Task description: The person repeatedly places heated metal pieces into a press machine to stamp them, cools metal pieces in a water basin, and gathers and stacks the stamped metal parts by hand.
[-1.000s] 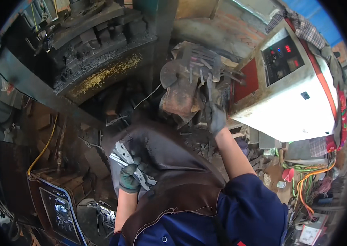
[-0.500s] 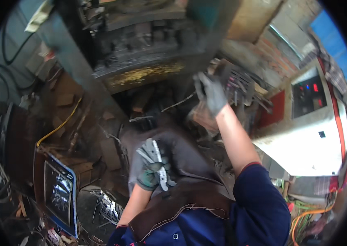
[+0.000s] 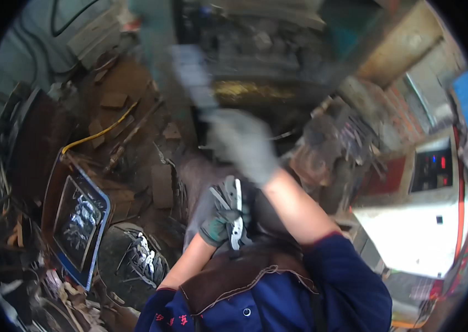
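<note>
My left hand [image 3: 218, 228], in a dark grey-green glove, is closed round several flat, narrow metal pieces [image 3: 236, 227] over my lap. They stick out above and below the fist, one bright silver with shaped edges. My right hand [image 3: 242, 145], in a grey glove, is raised in front of me and smeared by motion. A pale flat strip [image 3: 194, 74] reaches up and left from its fingers; blur hides its exact kind. Beyond the hand stands a dark machine [image 3: 261, 61] with a yellowish patch [image 3: 250, 89] along its front edge.
At right stands a white control cabinet [image 3: 416, 227] with a lit panel. Metal rods and tools [image 3: 353, 130] lie beside the machine. At lower left are a blue-framed panel [image 3: 82, 221] and a dark round container [image 3: 115, 260] with metal pieces. A yellow hose [image 3: 101, 133] runs nearby.
The view has turned left. My right hand has swung left from beside the tools to the machine's front, now with a pale strip at its fingers. My left hand keeps its metal pieces.
</note>
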`<state>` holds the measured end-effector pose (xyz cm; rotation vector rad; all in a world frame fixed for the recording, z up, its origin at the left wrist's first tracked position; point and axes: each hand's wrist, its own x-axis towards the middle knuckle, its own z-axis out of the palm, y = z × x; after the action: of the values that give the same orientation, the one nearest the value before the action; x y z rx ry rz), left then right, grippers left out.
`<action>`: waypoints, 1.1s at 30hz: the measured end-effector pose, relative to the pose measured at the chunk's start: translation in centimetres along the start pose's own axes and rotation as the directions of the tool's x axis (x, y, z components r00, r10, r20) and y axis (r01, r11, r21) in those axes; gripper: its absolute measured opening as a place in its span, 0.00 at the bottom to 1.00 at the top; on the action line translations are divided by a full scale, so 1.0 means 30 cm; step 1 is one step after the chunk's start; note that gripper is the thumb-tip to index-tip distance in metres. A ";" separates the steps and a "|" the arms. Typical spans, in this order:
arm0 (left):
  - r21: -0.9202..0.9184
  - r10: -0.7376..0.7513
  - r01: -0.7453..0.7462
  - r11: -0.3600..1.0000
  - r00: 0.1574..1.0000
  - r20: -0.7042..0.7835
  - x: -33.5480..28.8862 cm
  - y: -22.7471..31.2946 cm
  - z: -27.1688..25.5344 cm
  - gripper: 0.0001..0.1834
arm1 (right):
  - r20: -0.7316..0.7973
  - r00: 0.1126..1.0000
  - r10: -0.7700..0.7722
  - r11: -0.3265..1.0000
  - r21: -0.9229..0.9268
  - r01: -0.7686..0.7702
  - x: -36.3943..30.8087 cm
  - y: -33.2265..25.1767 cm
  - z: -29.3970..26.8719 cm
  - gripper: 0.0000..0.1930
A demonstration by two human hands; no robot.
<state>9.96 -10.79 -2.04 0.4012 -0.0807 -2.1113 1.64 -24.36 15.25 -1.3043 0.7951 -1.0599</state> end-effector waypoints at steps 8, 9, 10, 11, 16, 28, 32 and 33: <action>-0.045 0.013 -0.012 0.999 1.000 0.013 -0.014 0.004 -0.034 0.27 | -0.137 0.991 -0.012 0.980 0.193 0.039 -0.074 0.196 -0.257 0.25; -0.070 0.000 0.003 0.998 0.999 0.033 -0.010 0.002 -0.014 0.28 | -0.348 0.929 0.127 0.967 0.252 -0.038 -0.142 0.244 -0.396 0.23; -0.056 -0.011 0.014 0.998 0.999 0.052 -0.003 -0.002 -0.004 0.28 | -0.466 0.859 0.213 0.834 0.544 0.089 -0.181 0.385 -0.585 0.18; -0.044 -0.025 0.028 0.999 0.997 0.073 0.014 -0.008 0.001 0.28 | -0.579 0.760 0.293 0.627 0.717 0.304 -0.226 0.523 -0.782 0.15; -0.043 -0.054 0.057 0.997 0.996 0.070 0.018 -0.003 -0.020 0.27 | -0.703 0.599 0.385 0.800 0.577 0.163 -0.243 0.445 -0.971 0.10; -0.023 -0.059 0.059 0.998 0.998 -0.012 -0.006 0.003 -0.086 0.21 | -0.411 0.910 0.056 0.998 0.038 -0.044 -0.113 0.007 -0.440 0.12; -0.033 -0.010 0.011 0.999 1.000 0.029 -0.002 -0.004 -0.060 0.22 | -0.320 0.940 0.117 0.989 0.123 -0.081 0.256 -0.023 -0.364 0.10; -0.028 -0.009 0.009 1.000 0.999 0.031 -0.003 -0.003 -0.062 0.23 | -0.357 0.927 0.113 0.993 0.074 -0.093 0.325 -0.018 -0.349 0.10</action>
<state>10.51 -10.48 -3.79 0.3525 -0.0669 -2.1254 -4.72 -37.17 15.40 -1.0198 1.0894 -1.2460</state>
